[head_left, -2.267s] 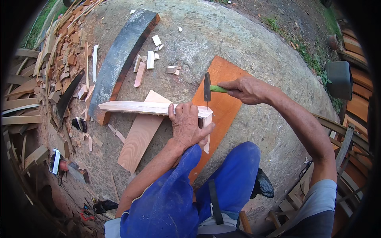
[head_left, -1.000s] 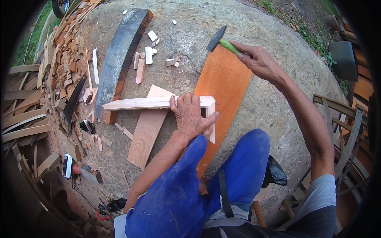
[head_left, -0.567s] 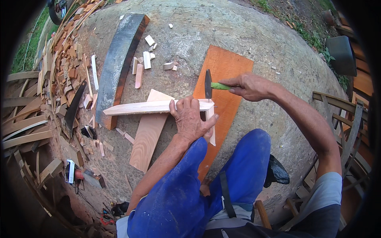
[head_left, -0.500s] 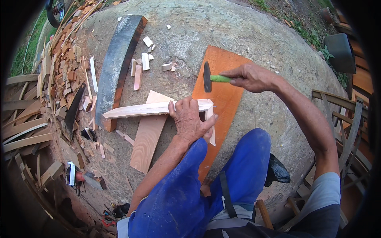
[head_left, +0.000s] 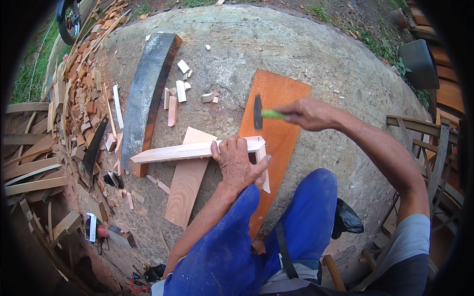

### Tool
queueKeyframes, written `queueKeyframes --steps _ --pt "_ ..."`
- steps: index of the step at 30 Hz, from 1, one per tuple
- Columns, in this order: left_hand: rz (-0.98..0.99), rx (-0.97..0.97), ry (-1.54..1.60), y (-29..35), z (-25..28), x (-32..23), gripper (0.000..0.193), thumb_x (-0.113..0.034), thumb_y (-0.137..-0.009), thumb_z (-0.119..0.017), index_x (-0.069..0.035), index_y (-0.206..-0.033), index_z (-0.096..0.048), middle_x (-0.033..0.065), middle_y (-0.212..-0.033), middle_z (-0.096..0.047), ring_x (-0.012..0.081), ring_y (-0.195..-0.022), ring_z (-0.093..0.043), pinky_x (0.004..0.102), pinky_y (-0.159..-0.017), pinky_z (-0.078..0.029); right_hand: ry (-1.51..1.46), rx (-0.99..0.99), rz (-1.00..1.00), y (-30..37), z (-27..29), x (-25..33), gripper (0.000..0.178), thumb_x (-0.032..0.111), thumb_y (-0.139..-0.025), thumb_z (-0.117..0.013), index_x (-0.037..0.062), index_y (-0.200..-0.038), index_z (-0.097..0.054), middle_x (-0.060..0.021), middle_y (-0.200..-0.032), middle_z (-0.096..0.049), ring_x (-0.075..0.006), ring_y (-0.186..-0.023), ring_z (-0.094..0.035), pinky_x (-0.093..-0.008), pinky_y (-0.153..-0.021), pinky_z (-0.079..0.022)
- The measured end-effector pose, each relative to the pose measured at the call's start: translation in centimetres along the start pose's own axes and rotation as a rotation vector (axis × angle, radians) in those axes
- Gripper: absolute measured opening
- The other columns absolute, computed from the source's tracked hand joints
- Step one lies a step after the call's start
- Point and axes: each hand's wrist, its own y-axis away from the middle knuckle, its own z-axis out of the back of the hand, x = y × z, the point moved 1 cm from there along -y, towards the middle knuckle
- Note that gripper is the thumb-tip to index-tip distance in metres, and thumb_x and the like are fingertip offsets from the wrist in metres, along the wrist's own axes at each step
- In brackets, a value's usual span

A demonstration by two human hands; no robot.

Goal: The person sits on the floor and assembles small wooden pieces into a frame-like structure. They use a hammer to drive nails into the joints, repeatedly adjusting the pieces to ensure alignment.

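Note:
My right hand (head_left: 310, 114) is closed round the green handle of a hammer (head_left: 257, 112), whose dark head hangs just above a joint of pale wood. A long, tapered wooden strip (head_left: 182, 152) lies crosswise under my left hand (head_left: 236, 165), which grips it near its right end. There it meets a shorter wooden piece (head_left: 265, 178), pointing toward me at an angle. Thin metal nails (head_left: 266, 145) stick out at this corner. Beneath the joint lies a reddish-brown board (head_left: 281, 98); a pale plank (head_left: 185, 197) runs under the strip's middle.
A thick, dark-topped curved beam (head_left: 145, 93) lies at the left, touching or close to the strip's tip. Small wood blocks (head_left: 180, 91) are scattered beside it. Piled offcuts (head_left: 74, 98) line the far left, with a power tool (head_left: 111, 233) below. A dark bin (head_left: 419, 64) stands at the right.
The view has tilted, so everything sits somewhat lower in the picture. The hammer stays over the joint, slightly blurred at my right hand. My left hand keeps its hold.

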Motion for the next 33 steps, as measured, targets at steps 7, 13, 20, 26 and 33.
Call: queueKeyframes --steps 7,13,20,26,33 --pt "-0.006 -0.021 -0.005 -0.1 0.1 -0.1 0.077 -0.064 -0.073 -0.077 -0.001 -0.114 -0.059 0.0163 -0.124 -0.05 0.0356 -0.124 -0.039 0.0689 -0.114 -0.013 -0.193 -0.366 -0.144 -0.3 0.6 1.2 0.04 0.025 -0.107 -0.059 0.0214 -0.147 -0.063 -0.012 -0.111 -0.079 -0.0246 -0.104 -0.074 -0.0465 -0.091 -0.058" --pt "0.024 0.044 -0.003 -0.1 0.2 -0.3 0.078 -0.066 -0.074 -0.076 -0.001 -0.112 -0.059 0.0156 -0.123 -0.05 0.0354 -0.124 -0.038 0.0688 -0.114 -0.013 -0.151 -0.157 -0.247 -0.7 0.3 1.0 0.039 0.024 -0.106 -0.059 0.0283 -0.145 -0.064 -0.014 -0.109 -0.078 -0.0266 -0.096 -0.075 -0.0454 -0.087 -0.057" --pt "-0.002 0.005 -0.007 -0.2 0.0 -0.2 0.078 -0.067 -0.074 -0.076 0.0 -0.112 -0.059 0.0147 -0.12 -0.049 0.0354 -0.123 -0.038 0.0679 -0.114 -0.013 0.175 0.271 -0.168 -0.1 0.4 1.1 0.043 0.027 -0.106 -0.06 0.0249 -0.149 -0.06 -0.014 -0.092 -0.076 -0.0227 -0.076 -0.069 -0.045 -0.073 -0.056" --pt "0.003 0.011 -0.019 -0.2 -0.1 -0.2 0.08 -0.066 -0.073 -0.077 0.0 -0.114 -0.059 0.0157 -0.125 -0.05 0.0349 -0.124 -0.038 0.0674 -0.114 -0.013 0.029 0.21 -0.117 0.2 0.1 1.9 0.043 0.025 -0.106 -0.059 0.0206 -0.149 -0.059 -0.0169 -0.094 -0.075 -0.025 -0.082 -0.071 -0.0441 -0.076 -0.056" --pt "0.014 0.027 -0.008 0.0 0.0 -0.4 0.078 -0.065 -0.073 -0.077 -0.001 -0.113 -0.059 0.0159 -0.126 -0.049 0.0353 -0.124 -0.037 0.0684 -0.114 -0.013 0.033 0.127 -0.305 0.6 0.3 1.8 0.042 0.025 -0.105 -0.059 0.0215 -0.147 -0.062 -0.0156 -0.102 -0.077 -0.0281 -0.087 -0.073 -0.0453 -0.079 -0.056"
